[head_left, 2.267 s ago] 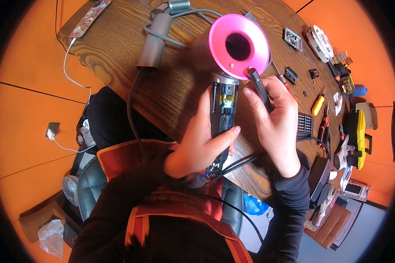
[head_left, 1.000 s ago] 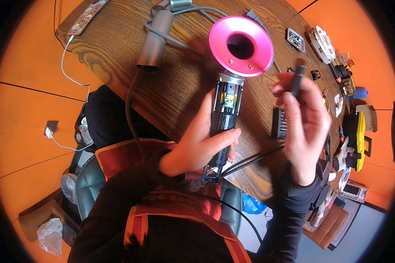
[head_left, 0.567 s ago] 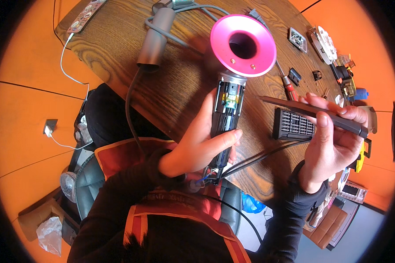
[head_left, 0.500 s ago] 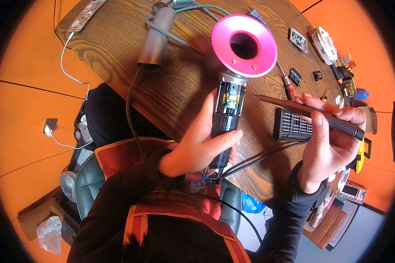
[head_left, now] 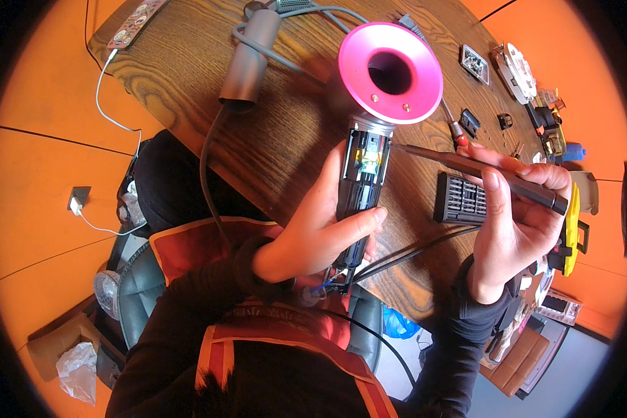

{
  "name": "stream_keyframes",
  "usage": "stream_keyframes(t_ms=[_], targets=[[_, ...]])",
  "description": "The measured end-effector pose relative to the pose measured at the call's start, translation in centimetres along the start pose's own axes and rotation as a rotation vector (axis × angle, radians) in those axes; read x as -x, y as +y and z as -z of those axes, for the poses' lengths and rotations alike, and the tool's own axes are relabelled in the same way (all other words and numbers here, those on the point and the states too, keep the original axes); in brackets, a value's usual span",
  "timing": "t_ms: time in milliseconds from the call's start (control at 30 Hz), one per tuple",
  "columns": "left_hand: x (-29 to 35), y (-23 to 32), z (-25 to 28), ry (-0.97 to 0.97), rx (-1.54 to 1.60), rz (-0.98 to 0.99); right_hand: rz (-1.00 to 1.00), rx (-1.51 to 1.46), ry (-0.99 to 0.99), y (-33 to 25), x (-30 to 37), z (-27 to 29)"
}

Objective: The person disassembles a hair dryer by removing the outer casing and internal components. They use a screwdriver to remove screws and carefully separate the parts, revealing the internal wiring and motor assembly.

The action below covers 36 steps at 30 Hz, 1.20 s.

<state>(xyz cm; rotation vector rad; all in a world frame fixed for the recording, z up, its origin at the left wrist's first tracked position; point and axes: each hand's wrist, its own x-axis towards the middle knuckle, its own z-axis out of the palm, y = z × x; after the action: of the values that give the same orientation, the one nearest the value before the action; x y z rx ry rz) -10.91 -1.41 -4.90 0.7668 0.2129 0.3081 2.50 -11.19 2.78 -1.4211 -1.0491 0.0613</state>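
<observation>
My left hand wraps round the opened handle of a hair dryer, holding it upright over the table's near edge. The dryer's round pink head faces up, and circuit parts and wires show in the bare black handle. Between the thumb and fingers of my right hand is a slim dark screwdriver. Its tip points left at the top of the handle, close beside it; whether it touches I cannot tell. Thin blue and white wires hang from the handle's lower end.
A grey cylindrical sleeve with a cable looped round it lies on the wooden table. Behind my right hand sit a bit case and a red-handled screwdriver. Small black parts and a metal tray lie farther right.
My right hand has moved slightly left with the screwdriver, bringing its tip nearer the handle. The hair dryer has shifted a little to the right in my left hand.
</observation>
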Motion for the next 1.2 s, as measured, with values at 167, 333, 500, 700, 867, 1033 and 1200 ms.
stream_keyframes(t_ms=[167, 333, 500, 700, 867, 1033, 1200], targets=[[0.0, 0.0, -0.1, 0.015, -0.002, 0.016, 0.047, 0.082, -0.037, -0.1, -0.1, -0.1], [0.0, 0.0, -0.1, 0.025, -0.027, 0.014, -0.04, -0.006, 0.0, -0.3, 0.3, -0.3], [0.0, -0.1, 0.0, -0.002, -0.02, 0.001, 0.073, 0.156, -0.053, -0.1, 0.0, -0.4], [-0.2, -0.3, -0.2, 0.017, -0.047, -0.022, 0.276, 0.206, 0.014, 0.5, -1.2, -1.3], [-0.1, -0.2, -0.4, 0.034, -0.114, -0.005, 0.282, 0.126, -0.258, 0.9, -3.4, -0.8], [-0.1, 0.2, -0.5, 0.031, -0.148, 0.025, 0.311, -0.057, -0.326, 1.1, -4.0, -0.2], [0.1, 0.1, -0.7, 0.086, -0.19, 0.013, 0.41, 0.147, -0.384, 0.7, -3.8, 0.8]])
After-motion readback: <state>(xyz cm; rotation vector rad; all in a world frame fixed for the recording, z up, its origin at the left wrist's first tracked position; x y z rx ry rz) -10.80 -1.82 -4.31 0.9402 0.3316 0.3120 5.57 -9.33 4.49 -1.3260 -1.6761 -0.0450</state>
